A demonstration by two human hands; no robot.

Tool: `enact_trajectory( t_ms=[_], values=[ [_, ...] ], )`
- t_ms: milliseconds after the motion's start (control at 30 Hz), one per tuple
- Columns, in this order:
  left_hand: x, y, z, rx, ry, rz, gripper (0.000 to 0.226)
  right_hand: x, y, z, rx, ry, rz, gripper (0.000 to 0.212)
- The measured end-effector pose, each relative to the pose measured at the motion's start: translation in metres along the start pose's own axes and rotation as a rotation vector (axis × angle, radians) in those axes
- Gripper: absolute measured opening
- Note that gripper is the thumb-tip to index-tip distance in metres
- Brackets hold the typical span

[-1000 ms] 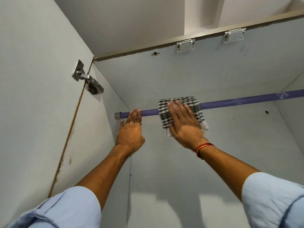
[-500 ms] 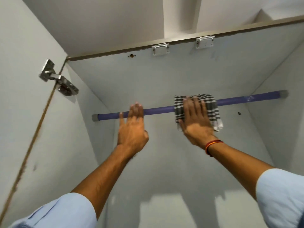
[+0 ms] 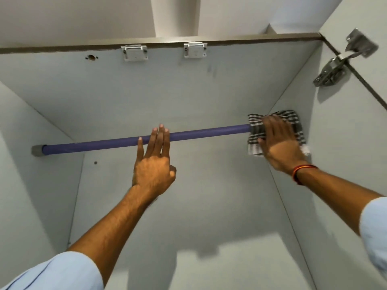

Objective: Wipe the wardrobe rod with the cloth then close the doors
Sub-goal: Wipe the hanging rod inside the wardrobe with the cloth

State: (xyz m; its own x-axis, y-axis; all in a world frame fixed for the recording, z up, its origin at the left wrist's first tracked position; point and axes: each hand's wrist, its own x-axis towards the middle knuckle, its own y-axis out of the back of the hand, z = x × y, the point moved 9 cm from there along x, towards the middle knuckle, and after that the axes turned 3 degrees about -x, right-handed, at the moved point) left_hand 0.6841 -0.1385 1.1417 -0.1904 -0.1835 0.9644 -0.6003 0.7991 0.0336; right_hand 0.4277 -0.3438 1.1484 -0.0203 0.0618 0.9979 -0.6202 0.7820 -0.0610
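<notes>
A purple wardrobe rod runs across the inside of the white wardrobe, its grey left end fixed in the left wall. A black-and-white checked cloth is wrapped over the rod's right end, against the right wall. My right hand presses on the cloth and grips it around the rod. My left hand is flat, fingers straight and resting against the middle of the rod without curling round it. The rod's right end is hidden by the cloth.
The right door stands open with a metal hinge at its top. Two white metal brackets sit on the wardrobe's top panel. The left wall and back panel enclose the space.
My right hand has slid the cloth along the rod from its middle to the far right end. My left hand has shifted right to the rod's middle. The view has turned right.
</notes>
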Motion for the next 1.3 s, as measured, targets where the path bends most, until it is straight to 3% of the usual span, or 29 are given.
enact_trajectory(
  t_ms=[100, 200, 367, 467, 600, 733, 833, 967, 1067, 1133, 1200, 1300],
  values=[
    [-0.001, -0.001, 0.002, 0.02, 0.015, 0.001, 0.111, 0.005, 0.003, 0.005, -0.05, -0.019, -0.02, 0.052],
    [-0.001, -0.001, 0.003, 0.018, 0.027, 0.005, 0.114, 0.013, 0.011, -0.04, 0.011, 0.026, 0.036, 0.041],
    [0.001, -0.002, 0.004, 0.049, 0.02, -0.024, 0.116, 0.016, 0.002, -0.146, 0.074, 0.216, 0.055, 0.057],
    [0.001, -0.001, 0.003, 0.062, 0.032, -0.022, 0.115, 0.011, -0.001, -0.173, 0.101, 0.284, 0.065, 0.063],
    [0.0, -0.001, 0.0, 0.076, 0.033, -0.028, 0.116, 0.008, 0.004, -0.145, 0.067, 0.335, 0.055, 0.068],
    [-0.006, 0.001, 0.008, 0.065, 0.045, -0.03, 0.115, 0.005, 0.021, -0.05, 0.043, 0.151, 0.088, 0.057],
    [-0.005, 0.002, 0.01, 0.058, 0.042, -0.02, 0.114, 0.0, 0.028, 0.018, -0.112, 0.069, 0.067, 0.047],
    [0.0, -0.004, 0.004, 0.068, 0.078, -0.064, 0.113, 0.012, 0.029, 0.013, -0.319, 0.131, -0.078, 0.046],
    [0.0, -0.001, 0.006, 0.033, 0.124, -0.138, 0.111, 0.014, 0.049, -0.002, -0.373, 0.125, -0.175, 0.031],
    [0.0, 0.003, 0.008, 0.032, 0.139, -0.185, 0.108, 0.008, 0.065, -0.008, -0.383, 0.135, -0.16, 0.025],
    [-0.001, 0.012, 0.012, 0.03, 0.144, -0.211, 0.105, -0.003, 0.08, -0.013, -0.38, 0.139, -0.156, 0.033],
    [-0.006, 0.031, 0.04, -0.109, 0.053, -0.13, 0.1, -0.029, 0.103, -0.018, -0.345, 0.115, -0.168, 0.032]
  ],
)
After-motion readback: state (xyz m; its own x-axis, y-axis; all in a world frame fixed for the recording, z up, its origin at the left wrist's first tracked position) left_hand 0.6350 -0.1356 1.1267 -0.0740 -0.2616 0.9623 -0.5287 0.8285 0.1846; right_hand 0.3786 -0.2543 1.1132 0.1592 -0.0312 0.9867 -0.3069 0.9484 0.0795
